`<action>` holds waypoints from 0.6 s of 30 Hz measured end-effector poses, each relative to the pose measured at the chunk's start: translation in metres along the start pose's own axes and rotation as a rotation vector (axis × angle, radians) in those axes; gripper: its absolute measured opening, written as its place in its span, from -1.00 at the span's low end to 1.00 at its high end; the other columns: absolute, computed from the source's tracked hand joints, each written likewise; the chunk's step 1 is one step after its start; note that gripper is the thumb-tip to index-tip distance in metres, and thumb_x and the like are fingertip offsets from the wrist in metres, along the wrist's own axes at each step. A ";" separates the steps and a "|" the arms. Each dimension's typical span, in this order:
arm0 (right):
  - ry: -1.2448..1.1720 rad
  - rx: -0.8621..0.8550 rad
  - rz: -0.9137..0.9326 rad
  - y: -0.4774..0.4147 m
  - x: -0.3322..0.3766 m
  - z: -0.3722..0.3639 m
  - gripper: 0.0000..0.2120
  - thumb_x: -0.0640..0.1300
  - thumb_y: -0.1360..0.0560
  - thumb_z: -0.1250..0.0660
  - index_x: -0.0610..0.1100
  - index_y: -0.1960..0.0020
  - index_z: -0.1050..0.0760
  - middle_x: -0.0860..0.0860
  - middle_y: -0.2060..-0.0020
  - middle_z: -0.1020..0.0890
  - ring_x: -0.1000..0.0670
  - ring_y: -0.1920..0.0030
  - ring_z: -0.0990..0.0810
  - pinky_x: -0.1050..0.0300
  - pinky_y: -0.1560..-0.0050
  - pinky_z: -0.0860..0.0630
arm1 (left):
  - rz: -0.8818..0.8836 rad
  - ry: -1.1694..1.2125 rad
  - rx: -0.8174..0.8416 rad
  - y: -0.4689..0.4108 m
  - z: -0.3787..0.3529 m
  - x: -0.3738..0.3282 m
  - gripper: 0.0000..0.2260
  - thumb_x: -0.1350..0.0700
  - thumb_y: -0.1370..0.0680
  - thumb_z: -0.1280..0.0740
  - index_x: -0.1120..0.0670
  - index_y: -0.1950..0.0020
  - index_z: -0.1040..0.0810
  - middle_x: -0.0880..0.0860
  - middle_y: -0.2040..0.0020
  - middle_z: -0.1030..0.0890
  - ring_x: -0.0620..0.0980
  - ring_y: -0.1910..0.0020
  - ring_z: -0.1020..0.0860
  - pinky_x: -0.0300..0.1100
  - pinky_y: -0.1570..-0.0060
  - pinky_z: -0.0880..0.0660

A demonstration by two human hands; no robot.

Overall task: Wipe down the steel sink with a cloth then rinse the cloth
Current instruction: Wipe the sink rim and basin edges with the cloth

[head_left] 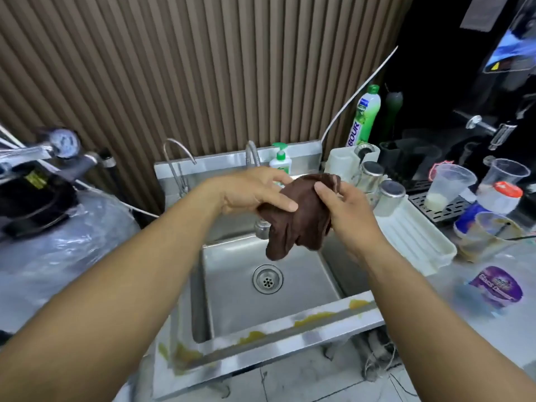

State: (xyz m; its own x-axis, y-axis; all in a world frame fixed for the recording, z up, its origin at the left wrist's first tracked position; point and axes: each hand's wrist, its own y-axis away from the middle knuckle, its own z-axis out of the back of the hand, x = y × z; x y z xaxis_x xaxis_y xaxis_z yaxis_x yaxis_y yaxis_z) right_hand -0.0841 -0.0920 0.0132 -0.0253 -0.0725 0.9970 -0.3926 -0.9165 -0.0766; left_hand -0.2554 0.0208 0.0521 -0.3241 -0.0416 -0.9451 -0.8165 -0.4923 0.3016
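A dark brown cloth (301, 216) hangs bunched above the steel sink (290, 311), held between both hands. My left hand (255, 190) grips its left side with the thumb across the fabric. My right hand (343, 204) pinches its upper right edge. The cloth's lower folds dangle over the basin, above the round drain (267, 278). A tap head (262, 227) shows just behind the cloth; no running water is visible. Yellowish smears (316, 316) lie along the sink's front rim.
Two soap bottles (280, 161) (364, 117) stand at the sink's back and right. A white drying tray (417, 239) with steel shakers (391, 195) sits to the right, plastic cups (448, 184) beyond it. A plastic-wrapped tank (58, 250) with a pressure gauge stands at left.
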 end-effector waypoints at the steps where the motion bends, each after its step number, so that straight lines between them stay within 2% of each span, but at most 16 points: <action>1: -0.009 0.008 -0.007 -0.002 -0.001 -0.010 -0.83 -0.12 -0.61 -0.32 -0.12 -0.14 -0.63 -0.05 0.03 -0.74 -0.02 -0.03 -0.71 0.01 -0.06 -0.62 | 0.005 -0.021 -0.036 0.010 0.008 0.008 -0.64 0.22 -0.40 -0.51 0.16 -0.17 -0.55 0.20 -0.05 -0.66 0.14 -0.06 -0.64 0.08 -0.13 -0.58; 2: -0.029 0.022 -0.020 -0.004 -0.002 -0.021 -0.83 -0.10 -0.61 -0.33 -0.11 -0.14 -0.62 -0.05 0.02 -0.74 -0.05 -0.05 -0.70 -0.05 -0.10 -0.62 | 0.012 -0.029 -0.057 0.021 0.016 0.016 -0.64 0.20 -0.38 -0.53 0.16 -0.14 -0.56 0.19 -0.03 -0.67 0.11 -0.05 -0.64 0.05 -0.15 -0.58; 3: -0.045 0.041 -0.034 -0.004 -0.003 -0.032 -0.85 -0.09 -0.61 -0.33 -0.08 -0.11 -0.62 -0.07 0.02 -0.74 -0.07 -0.05 -0.70 -0.11 -0.12 -0.61 | 0.021 -0.021 -0.073 0.032 0.022 0.024 -0.67 0.19 -0.38 -0.53 0.16 -0.11 -0.58 0.14 0.02 -0.68 0.05 0.00 -0.64 -0.03 -0.06 -0.60; 5: -0.060 0.081 -0.042 -0.004 -0.005 -0.053 -0.87 -0.07 -0.60 -0.33 -0.06 -0.07 -0.63 -0.08 0.06 -0.74 -0.08 0.02 -0.72 -0.14 -0.01 -0.60 | 0.020 0.026 -0.120 0.054 0.031 0.036 -0.73 0.17 -0.41 -0.50 0.16 -0.09 -0.60 0.05 0.11 -0.67 -0.06 0.13 -0.62 -0.24 0.18 -0.54; 6: -0.060 0.095 -0.044 -0.003 -0.005 -0.063 -0.86 -0.06 -0.61 -0.32 -0.06 -0.07 -0.63 -0.09 0.09 -0.74 -0.08 0.07 -0.72 -0.10 0.10 -0.59 | 0.003 0.067 -0.168 0.064 0.035 0.042 -0.72 0.17 -0.43 -0.48 0.19 -0.11 -0.60 0.05 0.12 -0.65 -0.07 0.15 -0.61 -0.26 0.21 -0.51; 8: -0.049 0.122 -0.049 -0.002 -0.005 -0.079 -0.84 -0.04 -0.61 -0.31 -0.06 -0.12 -0.61 -0.07 0.13 -0.73 -0.05 0.17 -0.70 0.06 0.26 -0.55 | -0.065 0.186 -0.293 0.079 0.043 0.055 -0.70 0.16 -0.44 -0.45 0.23 -0.14 -0.57 0.09 0.10 -0.64 -0.02 0.14 -0.61 -0.22 0.17 -0.55; 10: -0.049 0.146 -0.067 -0.002 -0.006 -0.090 -0.83 -0.03 -0.61 -0.32 -0.04 -0.15 -0.60 -0.05 0.10 -0.73 -0.03 0.17 -0.70 0.14 0.31 -0.54 | -0.149 0.316 -0.425 0.089 0.048 0.066 -0.67 0.18 -0.47 -0.43 0.28 -0.19 -0.55 0.16 0.00 -0.64 0.04 0.02 -0.63 -0.12 0.00 -0.59; 12: -0.051 0.166 -0.088 -0.002 -0.007 -0.100 -0.83 -0.04 -0.61 -0.31 -0.02 -0.17 -0.59 -0.05 0.05 -0.73 0.00 0.15 -0.70 0.13 0.28 -0.55 | -0.226 0.486 -0.535 0.092 0.047 0.074 -0.61 0.20 -0.54 -0.40 0.37 -0.30 -0.48 0.23 -0.14 -0.62 0.09 -0.10 -0.62 -0.04 -0.09 -0.58; 14: -0.063 0.189 -0.094 -0.004 -0.005 -0.112 -0.83 -0.07 -0.64 -0.27 -0.04 -0.17 -0.58 -0.01 0.05 -0.72 0.08 0.16 -0.69 0.18 0.27 -0.55 | -0.299 0.675 -0.623 0.092 0.039 0.079 -0.62 0.18 -0.58 -0.35 0.34 -0.34 -0.46 0.22 -0.17 -0.64 0.09 -0.12 -0.63 -0.04 -0.04 -0.60; 16: -0.064 0.198 -0.094 -0.006 -0.002 -0.121 -0.82 -0.07 -0.66 -0.23 -0.04 -0.13 -0.59 0.03 0.08 -0.72 0.12 0.16 -0.68 0.24 0.26 -0.55 | -0.356 0.810 -0.664 0.089 0.028 0.086 -0.65 0.15 -0.57 -0.35 0.26 -0.32 -0.48 0.21 -0.15 -0.66 0.09 -0.11 -0.65 -0.04 0.00 -0.62; 18: -0.065 0.223 -0.092 -0.010 -0.002 -0.129 -0.80 -0.07 -0.67 -0.20 -0.05 -0.09 -0.60 0.02 0.08 -0.73 0.09 0.09 -0.70 0.20 0.14 -0.60 | -0.380 0.907 -0.666 0.085 0.018 0.096 -0.59 0.15 -0.56 -0.38 0.28 -0.37 -0.46 0.27 -0.24 -0.62 0.16 -0.20 -0.62 0.01 -0.09 -0.61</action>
State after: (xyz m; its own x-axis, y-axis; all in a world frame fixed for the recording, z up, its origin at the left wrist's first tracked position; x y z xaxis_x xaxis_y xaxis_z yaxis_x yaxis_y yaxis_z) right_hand -0.1988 -0.0314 0.0130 0.0634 -0.0035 0.9980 -0.1780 -0.9840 0.0078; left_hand -0.3647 -0.0098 -0.0109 0.5614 -0.2636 -0.7845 -0.2906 -0.9503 0.1114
